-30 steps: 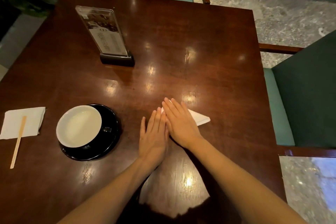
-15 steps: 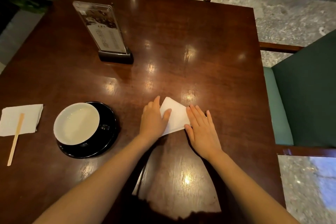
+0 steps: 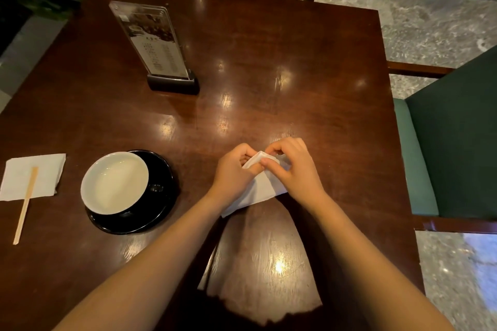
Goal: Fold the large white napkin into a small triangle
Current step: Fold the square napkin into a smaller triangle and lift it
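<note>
The white napkin (image 3: 259, 191), folded small, lies on the dark wooden table (image 3: 269, 75) between my hands, near the front right. Its far corner is lifted off the wood. My left hand (image 3: 234, 172) pinches that raised corner from the left with curled fingers. My right hand (image 3: 293, 166) pinches the same corner from the right, thumb against the paper. The napkin's near edge rests on the table and part of it is hidden under my hands.
A white cup (image 3: 114, 183) sits on a black saucer (image 3: 161, 209) at the left. Further left lie a second napkin (image 3: 45, 172) and a wooden stirrer (image 3: 25, 204). A menu stand (image 3: 153, 40) rises at the back left. Green chairs (image 3: 451, 137) flank the table.
Both hands went from lying flat on the napkin to curling up and pinching its far corner, which now lifts off the table.
</note>
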The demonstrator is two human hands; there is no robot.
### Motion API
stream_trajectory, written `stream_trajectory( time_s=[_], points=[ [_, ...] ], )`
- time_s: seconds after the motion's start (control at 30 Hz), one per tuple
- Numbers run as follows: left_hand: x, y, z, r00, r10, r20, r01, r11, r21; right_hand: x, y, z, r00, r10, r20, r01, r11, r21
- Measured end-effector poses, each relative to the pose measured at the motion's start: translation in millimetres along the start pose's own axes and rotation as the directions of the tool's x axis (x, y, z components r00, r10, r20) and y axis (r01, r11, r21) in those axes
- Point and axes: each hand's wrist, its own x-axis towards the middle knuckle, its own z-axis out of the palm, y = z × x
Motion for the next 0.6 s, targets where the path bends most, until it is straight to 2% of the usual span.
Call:
stream_trajectory(
  time_s=[0.17, 0.37, 0.5, 0.6],
  points=[
    [-2, 1, 0, 0.999, 0.032, -0.024, -0.032, 0.999, -0.003, 5, -5, -3, 0.999, -0.036, 0.04, 0.037, 0.999, -0.029],
    [-4, -1, -1, 1.0, 0.027, -0.012, -0.027, 1.0, 0.01, 12, -10, -6, 0.981, 0.053, 0.185, -0.062, 0.997, 0.04],
    [0, 0, -6, 0.998, 0.004, 0.06, 0.0, 0.999, -0.054, 14, -8, -9, 0.977, 0.096, 0.19, -0.127, 0.979, 0.158],
    [0, 2, -10, 0.99, -0.013, 0.138, 0.022, 0.998, -0.066, 13, -7, -10, 0.974, 0.113, 0.194, -0.145, 0.976, 0.161]
  ],
)
